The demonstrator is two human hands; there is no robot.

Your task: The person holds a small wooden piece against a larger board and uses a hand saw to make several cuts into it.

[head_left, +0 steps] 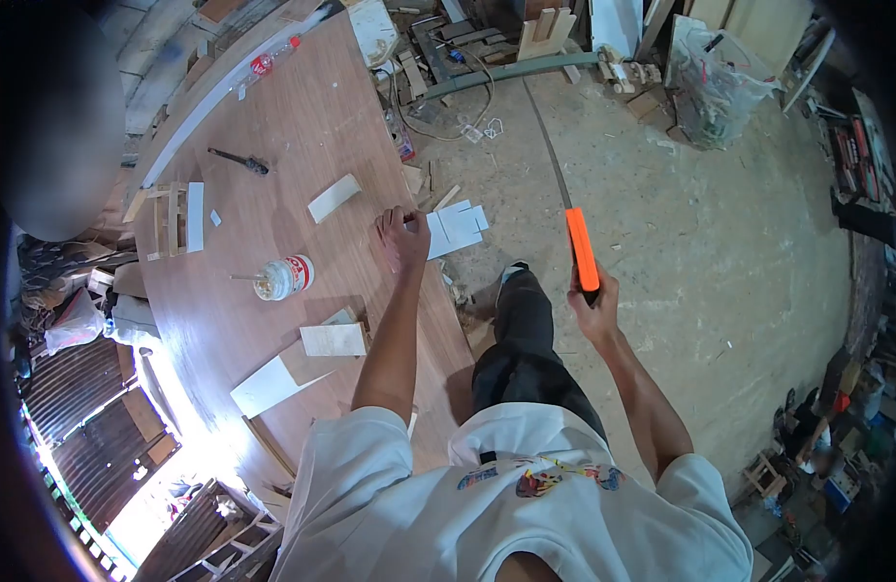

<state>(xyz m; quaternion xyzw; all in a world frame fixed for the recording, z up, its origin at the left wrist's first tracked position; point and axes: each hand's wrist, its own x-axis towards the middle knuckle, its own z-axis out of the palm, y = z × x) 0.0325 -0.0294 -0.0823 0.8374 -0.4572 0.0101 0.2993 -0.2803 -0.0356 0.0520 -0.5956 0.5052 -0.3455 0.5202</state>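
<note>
The left hand [404,239], fingers curled, is holding a white board [455,229] jutting past the bench's [361,116] right edge. Beyond that edge, the right hand [595,303] is gripping an orange-handled saw [582,247].

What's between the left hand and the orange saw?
In the head view, a notched white piece juts past the table's edge beside the left hand; then floor shows, up to the saw.

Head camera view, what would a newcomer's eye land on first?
Probably the bright orange handle of a long, thin blade, in the right hand above the floor. Next come the white piece jutting off the table beside the left hand, and the red-labelled jar on the same table.
</note>
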